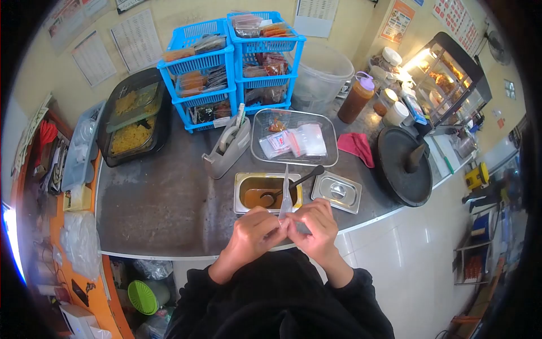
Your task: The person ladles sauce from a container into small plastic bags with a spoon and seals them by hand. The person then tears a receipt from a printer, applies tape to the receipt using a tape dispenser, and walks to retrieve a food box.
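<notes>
A small clear plastic bag (286,195) stands up between my hands, its edge pinched in the fingers of both. My left hand (257,230) is closed on one side of it, and my right hand (314,226) is closed on the other, fingertips touching. Just beyond them sits a steel container (240,195) of brown sauce, with a dark ladle (307,178) resting in it. A steel lid (337,192) lies to its right. Behind these, a wire basket (324,163) holds several clear plastic bags (308,140).
A tape dispenser (228,147) stands left of the basket, before blue tiered racks (203,68) of packets. Further right are a pink cloth (357,148), a sauce bottle (355,101) and a stone mortar (395,181). A black tray (107,141) of yellow food sits far left.
</notes>
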A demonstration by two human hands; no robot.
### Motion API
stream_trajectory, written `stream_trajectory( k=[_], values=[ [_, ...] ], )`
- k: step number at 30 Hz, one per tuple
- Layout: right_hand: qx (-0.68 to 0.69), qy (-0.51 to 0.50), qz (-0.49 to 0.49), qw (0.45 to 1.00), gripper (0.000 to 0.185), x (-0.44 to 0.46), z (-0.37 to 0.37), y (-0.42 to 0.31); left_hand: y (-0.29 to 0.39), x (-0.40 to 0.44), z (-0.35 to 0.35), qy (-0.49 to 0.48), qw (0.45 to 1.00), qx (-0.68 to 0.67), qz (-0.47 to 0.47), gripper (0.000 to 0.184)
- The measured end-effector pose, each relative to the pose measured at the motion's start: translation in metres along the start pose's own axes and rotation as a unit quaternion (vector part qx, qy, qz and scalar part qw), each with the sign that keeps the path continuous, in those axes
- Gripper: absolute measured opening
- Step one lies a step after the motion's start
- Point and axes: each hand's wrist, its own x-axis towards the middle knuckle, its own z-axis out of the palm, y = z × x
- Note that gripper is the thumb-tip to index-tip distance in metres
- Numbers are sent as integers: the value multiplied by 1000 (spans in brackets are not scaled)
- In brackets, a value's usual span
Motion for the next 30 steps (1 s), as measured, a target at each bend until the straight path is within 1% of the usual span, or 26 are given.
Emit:
stream_trajectory(
  k=[5, 8, 9, 11, 12, 14, 17, 18, 19, 22, 25, 26, 29, 30],
  values=[
    [-5, 18, -21, 1000, 18, 5, 20, -4, -2, 0, -15, 18, 1000, 15, -10, 19],
    [-4, 24, -8, 1000, 17, 10, 32, 0, -12, -2, -17, 14, 997, 52, -53, 17],
    [-5, 22, 0, 1000, 17, 12, 35, 0, -13, -3, -17, 20, 996, 34, -79, 15],
    [59, -27, 42, 997, 17, 15, 35, -1, -16, -4, -17, 37, 991, -3, -131, 13],
    [92, -51, 64, 992, 18, 17, 35, -2, -17, -3, -22, 15, 985, -49, -165, 12],
    [136, -91, 66, 984, 18, 21, 32, -4, -18, -1, -37, -33, 962, -139, -233, 9],
    [174, -129, 89, 972, 19, 14, 33, -1, -29, 0, -42, -108, 975, -100, -165, 9],
    [177, -139, 90, 970, 19, 11, 32, 2, -34, -3, -42, -131, 971, -119, -163, 9],
    [179, -148, 93, 968, 19, 10, 32, 5, -38, 0, -43, -137, 973, -125, -136, 9],
    [178, -124, 82, 973, 17, 15, 33, 0, -44, 0, -47, -152, 976, -139, -62, 8],
    [177, -115, 71, 975, 13, 16, 33, -3, -42, -1, -49, -149, 982, -112, -25, 10],
    [175, -114, 63, 976, 11, 17, 33, -4, -42, -1, -49, -137, 985, -103, -29, 11],
    [19, -34, 64, 997, 12, 16, 41, 2, -44, -1, -43, -103, 992, -70, -33, 14],
    [27, 24, 67, 997, 17, 22, 39, 9, -45, -3, -38, -94, 993, -62, -29, 15]
  ],
)
